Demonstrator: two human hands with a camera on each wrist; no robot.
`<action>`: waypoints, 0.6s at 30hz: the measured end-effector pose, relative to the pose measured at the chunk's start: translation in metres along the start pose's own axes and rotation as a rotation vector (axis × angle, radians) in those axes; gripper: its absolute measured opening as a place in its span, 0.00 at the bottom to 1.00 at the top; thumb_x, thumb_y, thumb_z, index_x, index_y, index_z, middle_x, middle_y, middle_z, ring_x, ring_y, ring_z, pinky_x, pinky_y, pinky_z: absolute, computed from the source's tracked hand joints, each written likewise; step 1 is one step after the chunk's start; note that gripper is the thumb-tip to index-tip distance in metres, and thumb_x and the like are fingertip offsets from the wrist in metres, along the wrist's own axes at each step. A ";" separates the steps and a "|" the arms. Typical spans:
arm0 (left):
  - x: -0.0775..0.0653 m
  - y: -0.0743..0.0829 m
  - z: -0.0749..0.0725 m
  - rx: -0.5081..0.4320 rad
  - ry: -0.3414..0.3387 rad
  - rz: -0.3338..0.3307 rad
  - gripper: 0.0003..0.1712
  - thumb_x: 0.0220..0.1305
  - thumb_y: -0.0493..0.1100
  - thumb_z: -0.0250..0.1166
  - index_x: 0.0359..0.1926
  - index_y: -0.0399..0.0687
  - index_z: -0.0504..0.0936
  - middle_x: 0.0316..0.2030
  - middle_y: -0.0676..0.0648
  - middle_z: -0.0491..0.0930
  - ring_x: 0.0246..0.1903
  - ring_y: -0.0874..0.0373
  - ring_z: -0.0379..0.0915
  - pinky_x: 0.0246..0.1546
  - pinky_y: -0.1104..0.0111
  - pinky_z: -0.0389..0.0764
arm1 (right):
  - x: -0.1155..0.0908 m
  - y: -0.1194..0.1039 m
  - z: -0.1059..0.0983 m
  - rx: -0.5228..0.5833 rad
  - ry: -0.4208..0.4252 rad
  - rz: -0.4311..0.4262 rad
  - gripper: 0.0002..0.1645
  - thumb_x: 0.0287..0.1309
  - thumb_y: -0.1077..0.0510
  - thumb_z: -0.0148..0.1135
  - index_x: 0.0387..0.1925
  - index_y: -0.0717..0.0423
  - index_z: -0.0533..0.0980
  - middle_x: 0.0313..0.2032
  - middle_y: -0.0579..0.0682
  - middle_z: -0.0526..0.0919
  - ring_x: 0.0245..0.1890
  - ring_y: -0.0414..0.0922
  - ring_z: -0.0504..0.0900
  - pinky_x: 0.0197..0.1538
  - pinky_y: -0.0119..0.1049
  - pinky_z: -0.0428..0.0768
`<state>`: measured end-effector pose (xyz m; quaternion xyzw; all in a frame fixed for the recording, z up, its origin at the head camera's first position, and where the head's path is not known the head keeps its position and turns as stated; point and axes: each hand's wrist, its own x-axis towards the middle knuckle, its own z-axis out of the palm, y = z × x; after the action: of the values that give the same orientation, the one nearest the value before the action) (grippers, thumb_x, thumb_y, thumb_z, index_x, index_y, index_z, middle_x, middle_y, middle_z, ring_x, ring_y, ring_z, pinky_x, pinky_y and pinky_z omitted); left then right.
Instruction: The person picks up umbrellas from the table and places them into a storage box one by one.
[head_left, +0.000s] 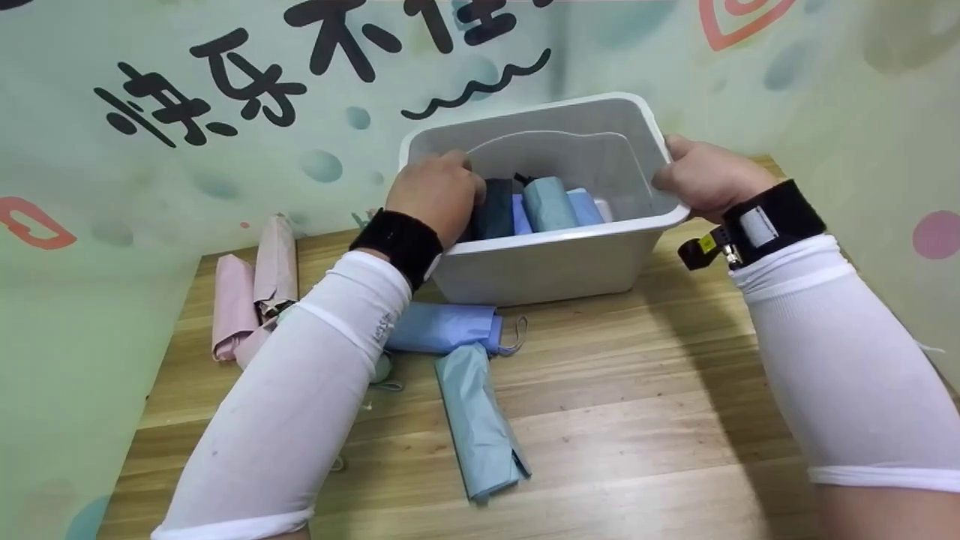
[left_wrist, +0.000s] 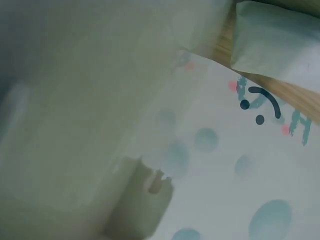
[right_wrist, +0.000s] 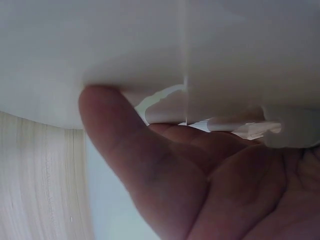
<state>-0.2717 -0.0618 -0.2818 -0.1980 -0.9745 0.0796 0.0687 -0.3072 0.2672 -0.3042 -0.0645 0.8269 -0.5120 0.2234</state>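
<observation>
A white plastic storage bin [head_left: 536, 270] stands tilted on the wooden table, its opening facing me. Inside lie several folded umbrellas: a dark one [head_left: 495, 208], a teal one [head_left: 550, 202] and blue ones [head_left: 584, 208] among them. My left hand [head_left: 439, 191] grips the bin's left end, right beside the dark umbrella; its fingertips are partly hidden. At the opposite end, my right hand [head_left: 712, 176] holds the rim. In the right wrist view its thumb [right_wrist: 115, 125] presses against the pale bin wall, with the other fingers mostly hidden. A pale blurred surface fills much of the left wrist view.
In front of the bin lie a blue folded umbrella [head_left: 442, 327] and a teal one [head_left: 480, 424]. Pink folded umbrellas [head_left: 234, 304] lie at the left, partly behind my left sleeve. A printed backdrop [head_left: 322, 165] rises close behind the bin.
</observation>
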 end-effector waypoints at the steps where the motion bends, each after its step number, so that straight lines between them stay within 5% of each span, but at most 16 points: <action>1: 0.000 0.000 0.000 -0.009 0.002 -0.009 0.20 0.76 0.35 0.54 0.53 0.54 0.90 0.53 0.40 0.82 0.53 0.42 0.79 0.58 0.49 0.83 | 0.000 0.000 0.000 0.004 0.000 0.003 0.41 0.70 0.67 0.42 0.81 0.61 0.46 0.73 0.68 0.63 0.63 0.54 0.73 0.50 0.33 0.84; 8: -0.015 -0.023 -0.007 -0.125 0.032 -0.130 0.25 0.79 0.55 0.56 0.70 0.53 0.78 0.66 0.40 0.77 0.64 0.38 0.74 0.65 0.43 0.77 | 0.001 -0.002 0.000 0.009 -0.019 0.006 0.43 0.71 0.66 0.41 0.83 0.59 0.44 0.75 0.67 0.61 0.65 0.55 0.72 0.51 0.33 0.84; 18: -0.064 -0.100 -0.015 -0.370 0.047 -0.380 0.36 0.81 0.63 0.47 0.81 0.54 0.62 0.76 0.38 0.66 0.74 0.34 0.61 0.76 0.39 0.60 | 0.002 0.000 -0.001 0.003 -0.012 0.012 0.42 0.73 0.65 0.42 0.83 0.59 0.44 0.74 0.67 0.62 0.63 0.53 0.73 0.52 0.33 0.84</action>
<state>-0.2480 -0.1761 -0.2551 -0.0223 -0.9903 -0.1190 0.0678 -0.3094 0.2676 -0.3042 -0.0624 0.8251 -0.5115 0.2317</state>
